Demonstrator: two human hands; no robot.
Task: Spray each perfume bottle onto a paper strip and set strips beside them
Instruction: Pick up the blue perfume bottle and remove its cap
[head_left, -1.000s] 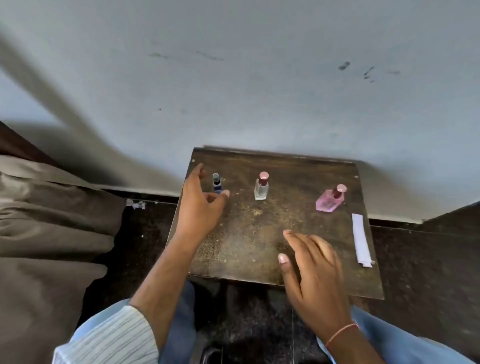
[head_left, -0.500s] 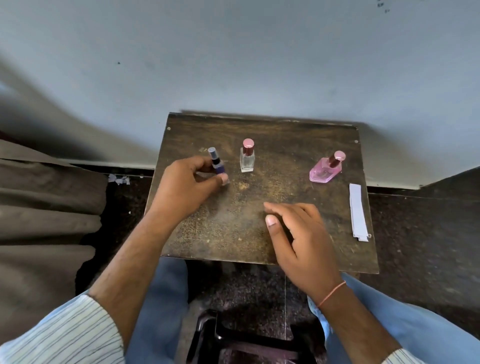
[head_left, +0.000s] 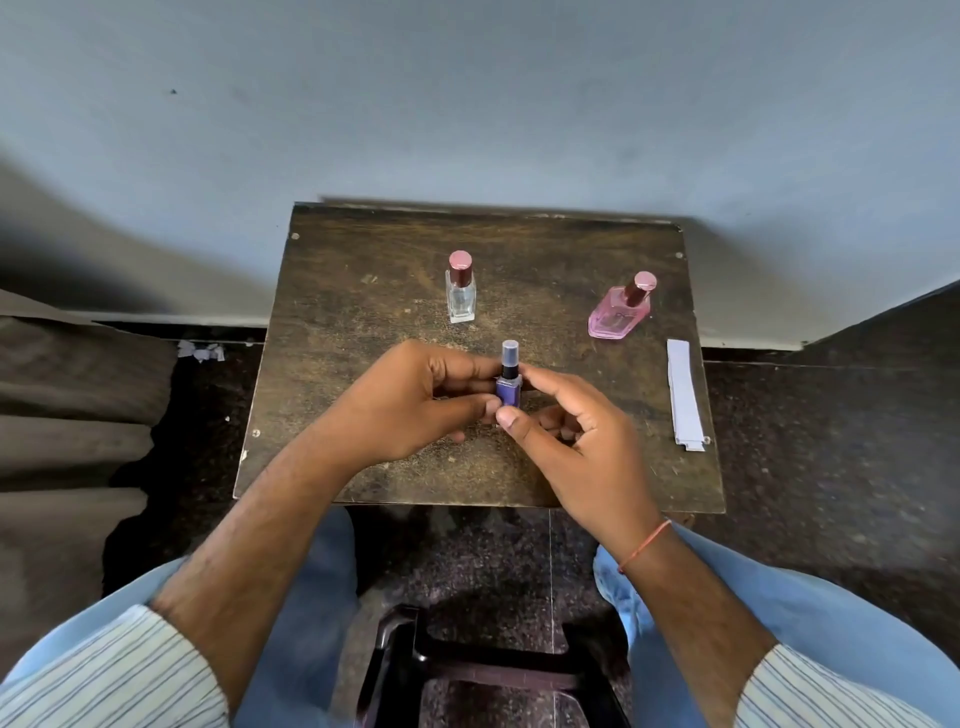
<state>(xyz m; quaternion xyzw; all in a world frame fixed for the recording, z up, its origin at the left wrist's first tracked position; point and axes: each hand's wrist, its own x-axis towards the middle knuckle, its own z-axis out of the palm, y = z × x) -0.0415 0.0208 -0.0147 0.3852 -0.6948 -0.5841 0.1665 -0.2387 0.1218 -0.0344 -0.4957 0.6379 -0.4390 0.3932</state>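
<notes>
A small blue perfume bottle with a clear cap is held upright above the middle of the wooden table. My left hand grips its body from the left. My right hand pinches it from the right, thumb at its base. A clear square bottle with a pink cap stands behind. A pink bottle with a pink cap stands at the back right. A stack of white paper strips lies along the table's right edge.
The table stands against a pale blue wall. Dark speckled floor surrounds it. Brown cloth lies to the left, scraps of paper near it. A dark stool shows between my knees.
My left hand lifted the blue bottle from the back left and brought it to the table's middle. My right hand rose from the tabletop and took hold of it too.
</notes>
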